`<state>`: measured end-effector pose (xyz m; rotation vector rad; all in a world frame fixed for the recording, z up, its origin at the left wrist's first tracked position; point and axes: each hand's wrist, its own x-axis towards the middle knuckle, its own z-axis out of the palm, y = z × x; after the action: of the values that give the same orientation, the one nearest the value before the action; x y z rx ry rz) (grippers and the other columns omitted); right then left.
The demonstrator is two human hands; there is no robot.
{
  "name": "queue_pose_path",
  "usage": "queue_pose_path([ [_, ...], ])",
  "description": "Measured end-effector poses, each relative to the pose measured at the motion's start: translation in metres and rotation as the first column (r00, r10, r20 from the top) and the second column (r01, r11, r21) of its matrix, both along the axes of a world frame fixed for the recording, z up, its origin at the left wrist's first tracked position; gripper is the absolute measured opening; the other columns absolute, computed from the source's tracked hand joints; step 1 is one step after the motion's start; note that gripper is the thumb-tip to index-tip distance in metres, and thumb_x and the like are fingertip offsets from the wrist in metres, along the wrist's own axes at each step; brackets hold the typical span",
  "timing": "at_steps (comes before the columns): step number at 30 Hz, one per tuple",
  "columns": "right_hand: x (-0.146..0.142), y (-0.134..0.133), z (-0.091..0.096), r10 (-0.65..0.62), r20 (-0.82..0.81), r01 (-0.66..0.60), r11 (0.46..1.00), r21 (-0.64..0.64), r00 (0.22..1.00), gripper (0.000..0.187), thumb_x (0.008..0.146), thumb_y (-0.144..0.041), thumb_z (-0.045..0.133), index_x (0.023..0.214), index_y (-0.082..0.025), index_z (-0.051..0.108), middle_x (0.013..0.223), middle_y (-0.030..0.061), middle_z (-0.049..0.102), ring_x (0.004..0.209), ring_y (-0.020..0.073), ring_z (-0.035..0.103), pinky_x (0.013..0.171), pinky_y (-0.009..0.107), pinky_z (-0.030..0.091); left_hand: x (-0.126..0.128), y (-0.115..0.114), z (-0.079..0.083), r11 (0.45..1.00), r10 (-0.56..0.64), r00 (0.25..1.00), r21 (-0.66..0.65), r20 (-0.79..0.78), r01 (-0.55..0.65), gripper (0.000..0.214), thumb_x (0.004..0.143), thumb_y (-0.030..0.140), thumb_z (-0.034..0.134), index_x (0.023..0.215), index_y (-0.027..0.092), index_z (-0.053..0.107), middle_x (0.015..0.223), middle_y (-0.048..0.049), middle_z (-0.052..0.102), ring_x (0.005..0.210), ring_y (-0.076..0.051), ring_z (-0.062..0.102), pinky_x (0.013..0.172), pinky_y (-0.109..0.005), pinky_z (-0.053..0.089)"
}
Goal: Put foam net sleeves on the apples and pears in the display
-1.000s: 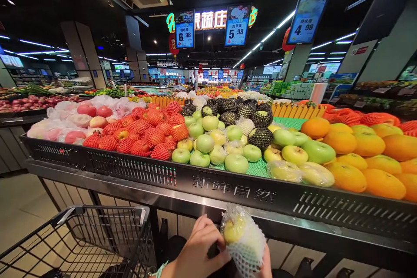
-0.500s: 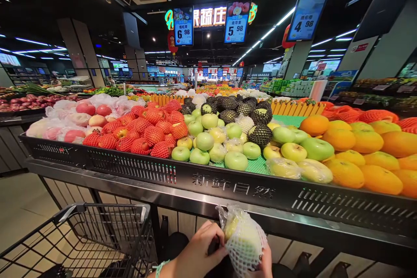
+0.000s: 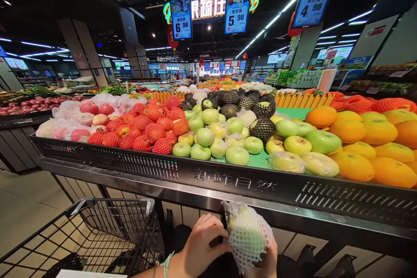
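In front of the display, low in the view, is a pale green apple (image 3: 245,221) in clear plastic wrap, with a white foam net (image 3: 249,245) stretched over most of it. My right hand (image 3: 267,261) grips it from the right and below, its fingers partly hidden behind the net. On the left side, my left hand (image 3: 205,245) pinches at the edge of the net and wrap with thumb and forefinger, a pale green band at its wrist. The exact bit between those fingertips is hard to see.
A black shopping cart (image 3: 110,221) stands at the lower left. Ahead, a black slotted fruit bin (image 3: 182,178) holds green apples (image 3: 237,155), red-netted fruit (image 3: 154,132), black-netted fruit (image 3: 262,128) and oranges (image 3: 353,166). A steel ledge (image 3: 208,197) runs below it.
The view has shifted slightly, and a white flat edge now shows at the bottom left. Both hands stay on the apple, which sits slightly further right in the picture.
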<state>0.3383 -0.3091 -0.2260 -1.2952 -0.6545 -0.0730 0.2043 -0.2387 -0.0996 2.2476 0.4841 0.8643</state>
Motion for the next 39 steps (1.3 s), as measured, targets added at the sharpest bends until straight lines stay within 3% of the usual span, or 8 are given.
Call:
queue_pose_path([
  [4,-0.007,-0.008,0.019,0.079,-0.162,-0.078,0.997,0.015,0.984,0.071,0.063,-0.035,0.078,0.126,-0.022,0.049,0.139,0.0154,0.044,0.12,0.0376,0.051,0.089,0.049,0.049,0.003,-0.003,-0.006,0.985,0.052,0.997,0.164,0.062,-0.061,0.022,0.09,0.034,0.055,0.075,0.019,0.063,0.075,-0.0048,0.067,0.071,-0.017,0.057,0.069,-0.03,0.041],
  [8,-0.008,-0.015,0.039,0.153,-0.259,-0.171,0.984,-0.048,0.954,0.075,0.06,-0.031,0.08,0.127,-0.022,0.047,0.136,0.0138,0.046,0.114,0.0334,0.054,0.087,0.044,0.051,0.004,-0.005,-0.006,0.991,0.01,0.997,0.135,0.082,-0.021,0.012,0.087,0.022,0.052,0.076,0.02,0.057,0.078,-0.0045,0.068,0.073,-0.017,0.059,0.071,-0.029,0.043],
  [12,-0.011,-0.016,0.05,0.167,-0.344,-0.184,0.983,-0.016,0.924,0.077,0.057,-0.026,0.078,0.128,-0.023,0.046,0.129,0.0113,0.05,0.11,0.0302,0.055,0.087,0.042,0.05,0.002,-0.007,0.0,0.998,0.064,0.997,0.008,-0.045,-0.063,0.013,0.087,0.024,0.048,0.077,0.02,0.053,0.074,-0.0034,0.063,0.071,-0.018,0.055,0.07,-0.03,0.043],
  [18,-0.012,-0.012,0.041,0.13,-0.315,-0.155,0.986,-0.056,0.94,0.078,0.056,-0.024,0.077,0.128,-0.023,0.047,0.133,0.0114,0.046,0.118,0.0323,0.05,0.096,0.049,0.044,0.001,-0.005,0.011,0.996,0.083,0.947,0.053,-0.312,-0.07,0.015,0.093,0.022,0.037,0.083,0.021,0.048,0.078,-0.0024,0.058,0.074,-0.019,0.051,0.076,-0.034,0.042],
  [27,-0.01,-0.01,0.054,0.054,-0.221,-0.072,0.995,-0.073,0.974,0.076,0.056,-0.03,0.078,0.125,-0.019,0.048,0.127,0.0127,0.047,0.116,0.0351,0.049,0.1,0.058,0.037,0.003,-0.002,0.009,0.977,-0.062,0.993,-0.21,-0.1,0.04,0.003,0.084,0.018,0.053,0.082,0.02,0.052,0.082,-0.0007,0.056,0.079,-0.016,0.052,0.076,-0.029,0.042],
  [34,-0.01,-0.017,0.053,0.032,-0.076,-0.039,0.995,-0.096,0.997,0.072,0.059,-0.039,0.079,0.122,-0.017,0.051,0.124,0.0137,0.047,0.114,0.0346,0.049,0.099,0.056,0.038,0.007,-0.003,0.005,0.799,-0.15,0.989,-0.59,-0.009,0.116,0.027,0.066,0.027,0.08,0.079,0.017,0.058,0.07,0.0051,0.055,0.061,-0.009,0.044,0.057,-0.021,0.034],
  [36,-0.011,-0.018,0.05,0.063,-0.051,-0.068,0.993,-0.101,0.997,0.072,0.059,-0.039,0.08,0.122,-0.018,0.051,0.124,0.0132,0.047,0.114,0.034,0.05,0.099,0.055,0.038,0.006,-0.003,0.006,0.841,-0.127,0.991,-0.533,-0.034,0.089,0.024,0.068,0.027,0.079,0.074,0.017,0.058,0.066,0.0059,0.053,0.06,-0.009,0.044,0.057,-0.021,0.035],
  [39,-0.013,-0.018,0.049,0.074,-0.047,-0.079,0.991,-0.111,0.996,0.072,0.061,-0.036,0.079,0.124,-0.019,0.049,0.125,0.0127,0.046,0.113,0.0327,0.051,0.095,0.051,0.042,0.003,-0.006,0.009,0.966,-0.081,0.996,-0.25,-0.028,0.071,0.014,0.075,0.02,0.068,0.069,0.017,0.057,0.071,0.0018,0.055,0.067,-0.012,0.049,0.063,-0.023,0.04],
])
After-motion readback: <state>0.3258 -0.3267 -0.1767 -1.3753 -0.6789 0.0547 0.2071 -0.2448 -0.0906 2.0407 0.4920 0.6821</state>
